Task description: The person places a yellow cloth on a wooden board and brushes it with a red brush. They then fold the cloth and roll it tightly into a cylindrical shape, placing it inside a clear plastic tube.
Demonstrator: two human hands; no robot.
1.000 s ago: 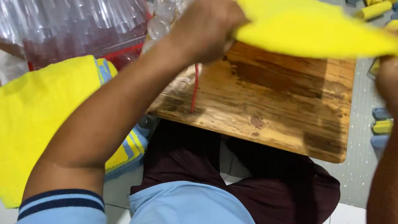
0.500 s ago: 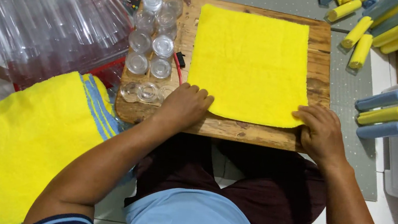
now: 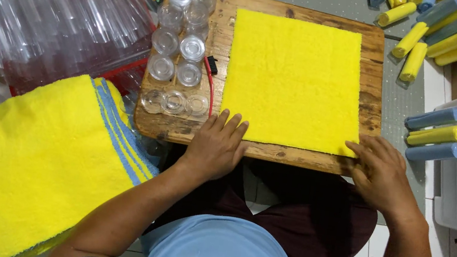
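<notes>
Head view: a yellow microfibre cloth (image 3: 293,81) lies spread flat on a wooden board (image 3: 377,54) that serves as the surface over the person's lap. The left hand (image 3: 216,144) rests open, fingers splayed, fingertips on the cloth's near left corner, gripping nothing. The right hand (image 3: 380,170) lies flat and open at the near right corner. Clear plastic caps (image 3: 179,53) sit left of the cloth; a stack of yellow cloths (image 3: 32,162) lies further left; rolled cloths (image 3: 437,134) lie right.
</notes>
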